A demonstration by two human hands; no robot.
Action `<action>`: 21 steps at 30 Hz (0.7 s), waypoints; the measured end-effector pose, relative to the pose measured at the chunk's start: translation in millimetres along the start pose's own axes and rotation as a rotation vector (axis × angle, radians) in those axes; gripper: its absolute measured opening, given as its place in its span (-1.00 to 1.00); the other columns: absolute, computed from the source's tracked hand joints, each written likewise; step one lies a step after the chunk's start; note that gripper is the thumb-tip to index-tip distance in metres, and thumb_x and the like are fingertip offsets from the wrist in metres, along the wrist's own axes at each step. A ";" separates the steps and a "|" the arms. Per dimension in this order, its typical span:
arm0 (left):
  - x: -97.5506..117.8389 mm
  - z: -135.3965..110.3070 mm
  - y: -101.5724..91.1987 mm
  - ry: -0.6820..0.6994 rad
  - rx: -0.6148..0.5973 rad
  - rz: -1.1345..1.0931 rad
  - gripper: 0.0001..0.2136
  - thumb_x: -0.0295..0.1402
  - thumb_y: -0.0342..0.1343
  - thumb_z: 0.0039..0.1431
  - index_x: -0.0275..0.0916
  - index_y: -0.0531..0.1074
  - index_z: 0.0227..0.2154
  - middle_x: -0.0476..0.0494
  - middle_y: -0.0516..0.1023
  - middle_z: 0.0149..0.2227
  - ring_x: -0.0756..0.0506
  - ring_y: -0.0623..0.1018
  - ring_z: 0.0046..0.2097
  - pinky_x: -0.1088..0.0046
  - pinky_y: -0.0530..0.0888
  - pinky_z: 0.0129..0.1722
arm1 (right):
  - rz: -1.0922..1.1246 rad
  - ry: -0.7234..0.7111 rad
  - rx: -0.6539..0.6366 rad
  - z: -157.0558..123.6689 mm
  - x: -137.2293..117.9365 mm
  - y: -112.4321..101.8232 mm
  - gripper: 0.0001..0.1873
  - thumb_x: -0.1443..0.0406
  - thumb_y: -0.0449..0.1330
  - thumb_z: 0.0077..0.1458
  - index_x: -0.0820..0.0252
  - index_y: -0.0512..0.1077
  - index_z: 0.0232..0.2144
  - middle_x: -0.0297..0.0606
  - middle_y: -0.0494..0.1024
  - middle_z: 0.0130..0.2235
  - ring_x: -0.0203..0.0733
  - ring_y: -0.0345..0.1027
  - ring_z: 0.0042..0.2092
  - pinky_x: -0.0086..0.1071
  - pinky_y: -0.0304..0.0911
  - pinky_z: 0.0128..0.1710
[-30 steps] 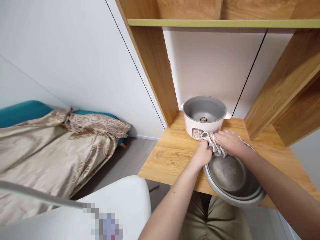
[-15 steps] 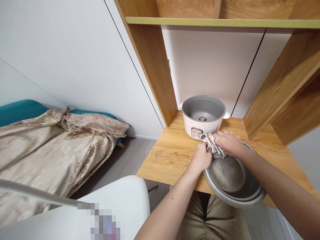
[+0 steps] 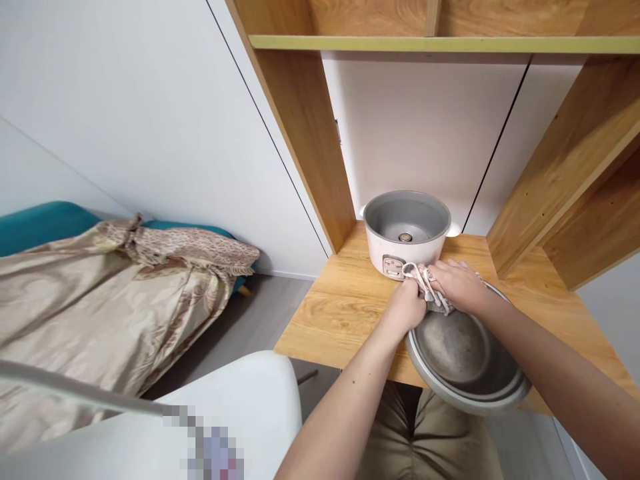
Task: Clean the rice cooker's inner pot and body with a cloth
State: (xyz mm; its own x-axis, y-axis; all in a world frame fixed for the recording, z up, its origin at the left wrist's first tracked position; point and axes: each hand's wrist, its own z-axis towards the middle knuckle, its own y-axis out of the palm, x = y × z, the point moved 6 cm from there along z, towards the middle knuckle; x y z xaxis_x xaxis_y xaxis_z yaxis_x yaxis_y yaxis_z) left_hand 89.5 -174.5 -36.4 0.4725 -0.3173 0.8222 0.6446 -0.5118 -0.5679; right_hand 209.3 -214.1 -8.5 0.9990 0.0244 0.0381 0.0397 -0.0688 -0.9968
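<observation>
- gripping the patterned cloth point(image 3: 441, 305) over the metal bowl point(image 3: 457, 350): right hand point(image 3: 454, 283)
- left hand point(image 3: 407, 305) curled closed beside it, what it holds hidden
- open-topped cooker point(image 3: 413, 252) standing just beyond

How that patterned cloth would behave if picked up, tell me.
The patterned cloth will likely be floppy, as it bunches into loose folds between the left hand and right hand. It is probably light, since its edges look thin.

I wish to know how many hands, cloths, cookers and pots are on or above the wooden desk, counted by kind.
Hands, left hand and right hand: 2
Patterned cloth: 1
Pale cooker body: 1
Grey metal pot: 1
Total: 5
</observation>
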 end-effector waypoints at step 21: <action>3.4 -1.3 -1.4 0.005 -0.058 0.154 -0.60 -0.63 0.15 0.07 -0.27 0.59 -0.03 -0.40 0.69 0.03 -0.30 0.63 0.11 0.26 0.50 0.12 | -0.027 -0.014 0.028 -3.9 -1.6 0.7 -0.60 0.07 -0.08 0.52 0.08 0.42 0.14 -0.12 0.59 0.03 0.02 0.40 0.05 -0.22 0.16 -0.06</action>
State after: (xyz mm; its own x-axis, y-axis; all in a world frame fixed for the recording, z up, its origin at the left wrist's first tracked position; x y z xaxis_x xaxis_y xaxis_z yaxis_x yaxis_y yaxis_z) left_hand 89.4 -175.9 -32.8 0.5602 -0.3991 0.7259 0.5291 -0.5018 -0.6843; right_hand 207.9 -218.1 -9.0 0.9971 0.0402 0.0647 0.0663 -0.0400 -0.9970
